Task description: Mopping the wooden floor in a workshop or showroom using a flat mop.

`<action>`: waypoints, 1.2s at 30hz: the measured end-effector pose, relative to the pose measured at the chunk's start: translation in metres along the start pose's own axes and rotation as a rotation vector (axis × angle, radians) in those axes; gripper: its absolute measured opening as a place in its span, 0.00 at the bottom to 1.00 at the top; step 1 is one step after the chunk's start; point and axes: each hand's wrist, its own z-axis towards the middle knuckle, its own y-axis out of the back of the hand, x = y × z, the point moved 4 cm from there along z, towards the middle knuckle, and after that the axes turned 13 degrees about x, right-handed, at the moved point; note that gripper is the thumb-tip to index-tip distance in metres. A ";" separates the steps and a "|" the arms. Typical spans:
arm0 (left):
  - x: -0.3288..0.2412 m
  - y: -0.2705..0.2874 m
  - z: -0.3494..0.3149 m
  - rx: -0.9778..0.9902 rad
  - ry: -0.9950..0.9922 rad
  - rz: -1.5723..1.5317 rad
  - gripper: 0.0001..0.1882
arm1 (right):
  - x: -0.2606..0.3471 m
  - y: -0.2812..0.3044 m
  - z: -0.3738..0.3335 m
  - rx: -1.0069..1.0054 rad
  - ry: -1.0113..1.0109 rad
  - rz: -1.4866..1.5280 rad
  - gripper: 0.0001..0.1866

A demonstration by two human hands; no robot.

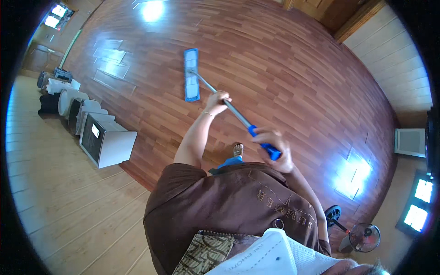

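Note:
A flat mop (191, 85) with a long rectangular blue-edged pad lies on the brown wood-plank floor (275, 78), ahead and slightly left of me. Its silver pole slants back toward my body and ends in a blue grip. My left hand (217, 102) is closed round the middle of the pole, the arm stretched forward. Nearer to my body, my right hand (277, 147) wraps the blue grip at the top end; its fingers are a little blurred. The pad looks flat against the floor.
Along the left wall stands a row of white and grey appliances (112, 140). A standing fan (364, 237) is at the lower right. A white cabinet (410, 142) sits by the right wall, and a wooden door (327, 11) is at the far right. My sandalled foot (238, 150) shows below.

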 end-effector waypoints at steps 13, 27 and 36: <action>-0.032 0.051 -0.108 -0.235 0.357 1.064 0.15 | -0.038 -0.053 0.018 0.466 -0.008 0.143 0.11; -0.047 -0.026 -0.133 -0.171 0.160 1.050 0.16 | -0.006 0.001 -0.014 0.363 -0.033 0.400 0.08; -0.038 -0.144 -0.081 0.194 0.081 0.962 0.15 | 0.070 0.030 -0.108 0.026 -0.274 0.070 0.09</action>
